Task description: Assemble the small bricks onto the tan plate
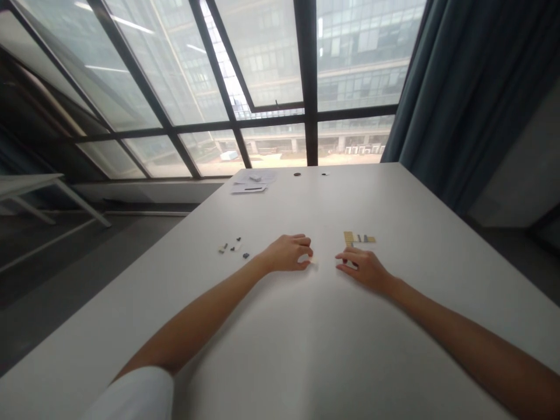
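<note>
Clock centred on the small pale piece, too blurred to identify [314, 261], lying at your left fingertips over the white counter [280, 332]. Your left hand [286, 254] is at 9 o'clock of it, thumb and index curled nearly together; can't tell whether those fingers grip it or just touch. Your right hand [365, 268] is at 3 o'clock, fingers parted, nothing visible between them. Flat group of yellow blocks and grey strips [349, 237] sits at 2 o'clock, just beyond your right knuckles; contact unclear. Loose cluster of small dark and pale pieces [235, 247] is well out at 9 o'clock. Risks, my read: piece is tiny, so an off-centre pinch could flick it away; right knuckles brushing the group could knock its pieces out of line; a left forearm swung outward could scatter the cluster.
</note>
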Demonstrator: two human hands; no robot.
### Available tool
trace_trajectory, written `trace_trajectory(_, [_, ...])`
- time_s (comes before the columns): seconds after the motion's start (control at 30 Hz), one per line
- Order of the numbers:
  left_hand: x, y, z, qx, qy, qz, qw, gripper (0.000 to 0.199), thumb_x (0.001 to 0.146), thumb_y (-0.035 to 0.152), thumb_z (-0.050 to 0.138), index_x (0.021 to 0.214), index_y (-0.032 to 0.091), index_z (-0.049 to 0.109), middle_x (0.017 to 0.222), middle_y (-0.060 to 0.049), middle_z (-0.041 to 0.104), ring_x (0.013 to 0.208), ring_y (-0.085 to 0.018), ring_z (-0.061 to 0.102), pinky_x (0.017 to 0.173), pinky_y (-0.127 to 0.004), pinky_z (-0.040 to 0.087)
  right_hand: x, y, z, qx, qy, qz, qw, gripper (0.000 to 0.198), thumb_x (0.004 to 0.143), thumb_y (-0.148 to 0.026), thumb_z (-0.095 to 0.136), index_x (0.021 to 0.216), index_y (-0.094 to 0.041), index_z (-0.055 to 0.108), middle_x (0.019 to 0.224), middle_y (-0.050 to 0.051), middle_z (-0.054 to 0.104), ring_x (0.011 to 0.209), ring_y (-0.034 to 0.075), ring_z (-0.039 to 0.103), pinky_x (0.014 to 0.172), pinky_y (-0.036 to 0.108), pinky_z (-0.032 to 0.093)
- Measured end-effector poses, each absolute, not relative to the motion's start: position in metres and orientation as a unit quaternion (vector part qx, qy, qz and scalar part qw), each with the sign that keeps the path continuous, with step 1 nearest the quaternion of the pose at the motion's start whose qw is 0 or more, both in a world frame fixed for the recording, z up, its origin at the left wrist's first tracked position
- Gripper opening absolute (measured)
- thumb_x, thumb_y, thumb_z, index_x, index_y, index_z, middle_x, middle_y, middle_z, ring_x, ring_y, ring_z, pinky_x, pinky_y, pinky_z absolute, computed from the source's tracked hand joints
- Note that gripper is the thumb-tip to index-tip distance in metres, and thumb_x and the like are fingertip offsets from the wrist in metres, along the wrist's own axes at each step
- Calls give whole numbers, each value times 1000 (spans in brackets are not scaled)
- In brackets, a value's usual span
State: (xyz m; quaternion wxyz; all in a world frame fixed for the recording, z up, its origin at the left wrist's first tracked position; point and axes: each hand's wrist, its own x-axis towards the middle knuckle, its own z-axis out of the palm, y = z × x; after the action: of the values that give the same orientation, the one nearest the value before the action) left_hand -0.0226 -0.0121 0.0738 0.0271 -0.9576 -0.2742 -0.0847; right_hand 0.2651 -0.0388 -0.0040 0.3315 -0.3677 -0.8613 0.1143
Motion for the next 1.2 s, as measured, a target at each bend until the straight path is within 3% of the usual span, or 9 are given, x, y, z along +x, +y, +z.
trace_trajectory(0.27, [25,-9,62,-963,-249,-101,12,14,84,28,65,94,24,73,91,-3,67,90,-17,62,72,-26,47,265,-39,-3,-399,-855,74,324,21,88,-40,71,99,-22,72,90,4,71,78,18,66,73,28,47])
trace_trajectory(0.47, [34,-6,58,-957,-261,-125,-17,15,84,31,65,95,24,73,91,-3,67,90,-17,62,74,-26,47,266,-38,-2,-384,-862,52,327,20,93,-39,64,89,-21,71,84,4,69,73,16,63,69,27,44])
trace_trajectory(0.83, [29,5,14,-908,-295,-243,-172,28,89,44,67,106,23,75,85,-2,61,81,-14,59,77,-24,46,278,-26,-8,-384,-850,93,348,17,96,-35,60,95,-21,69,87,4,68,78,17,62,74,28,46])
trace_trajectory(1.2, [28,6,0,-886,-260,-317,-217,28,90,44,67,91,20,80,75,-2,58,69,-11,55,66,-22,45,278,-26,-4,-332,-863,123,360,18,98,-31,57,100,-21,72,89,5,69,79,17,63,75,28,49])
